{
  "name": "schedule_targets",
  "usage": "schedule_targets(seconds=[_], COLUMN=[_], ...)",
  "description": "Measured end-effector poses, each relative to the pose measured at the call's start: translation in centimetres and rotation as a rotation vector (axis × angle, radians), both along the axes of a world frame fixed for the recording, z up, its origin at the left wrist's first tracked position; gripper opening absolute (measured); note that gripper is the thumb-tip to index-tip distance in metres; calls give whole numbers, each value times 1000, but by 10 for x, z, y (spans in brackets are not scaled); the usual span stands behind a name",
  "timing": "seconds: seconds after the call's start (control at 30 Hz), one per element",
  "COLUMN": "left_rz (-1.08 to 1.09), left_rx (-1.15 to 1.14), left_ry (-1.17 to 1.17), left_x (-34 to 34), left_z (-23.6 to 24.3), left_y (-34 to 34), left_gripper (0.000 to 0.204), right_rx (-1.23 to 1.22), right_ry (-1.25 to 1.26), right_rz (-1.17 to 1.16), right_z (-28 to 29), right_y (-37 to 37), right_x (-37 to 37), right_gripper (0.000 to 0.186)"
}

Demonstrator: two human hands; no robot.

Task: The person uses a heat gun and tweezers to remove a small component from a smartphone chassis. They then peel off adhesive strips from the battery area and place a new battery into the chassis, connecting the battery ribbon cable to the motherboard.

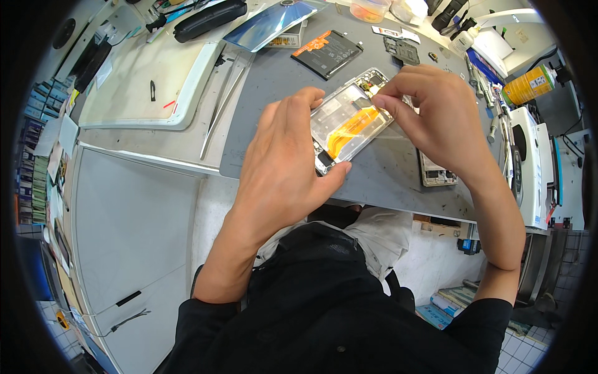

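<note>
A phone frame point(329, 117), opened up with its inner metal tray bare, lies tilted over the grey mat. Along its middle runs an orange flex cable point(354, 129). My left hand point(277, 159) grips the frame's left side, with the thumb at its lower corner and the fingers by the upper left edge. At the frame's upper right end, my right hand point(439, 115) has thumb and forefinger pinched together near the small parts there. Whatever sits between those fingertips is hidden. Beyond the frame lies a black battery point(329, 56) with an orange strip.
A second phone body point(438, 173) rests partly beneath my right forearm. At the back are a shiny blue back cover point(274, 23) and a dark phone part point(402, 51). Long tweezers point(219, 112) lie left, beside a white-rimmed tray point(187, 115). A yellow spray can point(529, 85) stands right.
</note>
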State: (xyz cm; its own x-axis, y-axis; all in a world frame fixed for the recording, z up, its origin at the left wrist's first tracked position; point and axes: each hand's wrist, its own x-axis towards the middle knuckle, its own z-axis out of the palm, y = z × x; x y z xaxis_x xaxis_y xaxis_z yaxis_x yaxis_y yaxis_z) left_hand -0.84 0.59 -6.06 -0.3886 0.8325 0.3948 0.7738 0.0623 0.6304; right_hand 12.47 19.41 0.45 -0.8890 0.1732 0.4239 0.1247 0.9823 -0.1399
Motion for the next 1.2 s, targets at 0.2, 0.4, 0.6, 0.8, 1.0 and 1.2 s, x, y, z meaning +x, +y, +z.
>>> schedule_targets(seconds=[0.2, 0.4, 0.6, 0.8, 1.0, 1.2], left_rz=[-4, 2, 5, 2, -3, -6], left_rx=[-6, -25, -38, -50, -61, -51], left_ry=[11, 17, 22, 30, 32, 33], left_x=[0, 1, 0, 0, 0, 0], left_z=[-1, 0, 2, 2, 3, 3], left_y=[-1, 0, 0, 0, -1, -1], left_gripper=[82, 80, 79, 78, 79, 79], right_rx=[-53, -29, 8, 66, 99, 95], right_ry=[-32, -44, -42, -36, -16, -119], right_rz=[-70, -101, -103, -76, -39, -110], right_z=[3, 3, 3, 3, 1, 10], right_y=[1, 6, 10, 16, 24, 18], right_x=[-5, -9, -12, -19, -28, -36], right_gripper=[19, 20, 21, 21, 20, 18])
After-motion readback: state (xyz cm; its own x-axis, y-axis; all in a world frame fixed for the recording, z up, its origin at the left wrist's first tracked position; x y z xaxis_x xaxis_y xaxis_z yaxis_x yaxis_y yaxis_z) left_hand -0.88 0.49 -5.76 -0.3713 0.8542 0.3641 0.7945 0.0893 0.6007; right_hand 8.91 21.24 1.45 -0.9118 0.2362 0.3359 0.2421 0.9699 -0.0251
